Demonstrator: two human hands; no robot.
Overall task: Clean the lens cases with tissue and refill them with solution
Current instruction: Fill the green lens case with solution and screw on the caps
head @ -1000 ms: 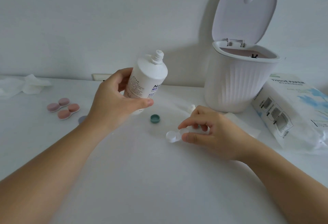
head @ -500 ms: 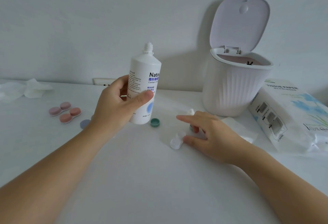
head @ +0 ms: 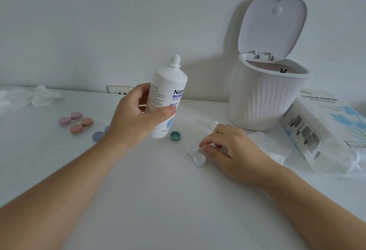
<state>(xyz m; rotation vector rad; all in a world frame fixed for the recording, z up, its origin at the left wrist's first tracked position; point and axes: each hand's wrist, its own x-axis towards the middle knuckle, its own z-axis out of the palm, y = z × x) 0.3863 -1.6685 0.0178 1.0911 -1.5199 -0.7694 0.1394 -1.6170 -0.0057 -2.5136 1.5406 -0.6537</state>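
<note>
My left hand (head: 138, 117) grips a white solution bottle (head: 168, 95), holding it upright just above the table with its nozzle bare. Its green cap (head: 175, 136) lies on the table beside the bottle's base. A clear white lens case (head: 196, 154) with both cups open lies to the right of the cap. Resting on the table, my right hand (head: 227, 148) pinches that case's right edge between curled fingertips and thumb. At the left lie a pink lens case (head: 70, 118) and an orange one (head: 81, 125), both with lids on.
A white ribbed bin (head: 265, 99) stands at the back right, lid up. A tissue pack (head: 324, 130) lies at the far right, a flat tissue (head: 267, 146) under my right wrist, crumpled tissue (head: 39, 96) at back left. Blue-grey lids (head: 98, 136) peek out by my left wrist.
The bottle went from tilted to upright in my left hand. My right hand shifted its fingers on the white case, which turned slightly on the table.
</note>
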